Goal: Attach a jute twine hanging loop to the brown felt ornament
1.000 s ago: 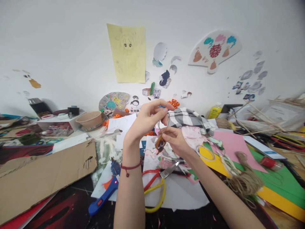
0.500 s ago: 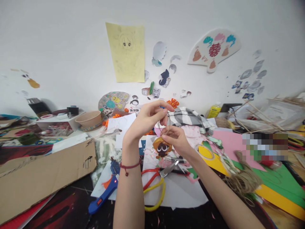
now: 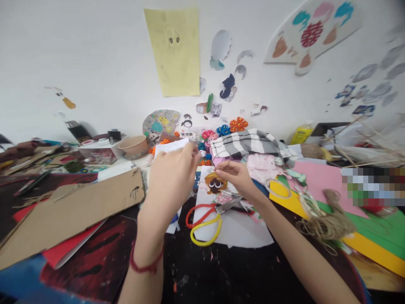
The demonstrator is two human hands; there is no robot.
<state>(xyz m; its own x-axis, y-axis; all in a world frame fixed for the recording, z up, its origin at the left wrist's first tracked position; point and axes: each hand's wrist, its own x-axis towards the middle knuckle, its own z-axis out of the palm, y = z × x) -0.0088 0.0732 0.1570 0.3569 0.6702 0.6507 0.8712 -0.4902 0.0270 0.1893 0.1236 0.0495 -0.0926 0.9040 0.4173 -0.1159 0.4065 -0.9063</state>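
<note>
My right hand pinches the top of a small cartoon cutout with an orange-brown head covering and big white eyes. The cutout hangs just below the fingertips, above a white paper sheet. To its left, my left hand is raised with its back to me and its fingers closed together. Whatever those fingers hold is hidden. Open scissors with one red and one yellow handle lie on the paper below the cutout.
Cardboard lies at left, near a round bowl. A checkered cloth and colourful flower-like pieces sit against the wall. To the right are a roll of tape, twine and coloured paper sheets.
My left hand has moved left and nearer to me, away from my right hand. The thin cord loop seen between them no longer shows. My view has shifted left and down.
</note>
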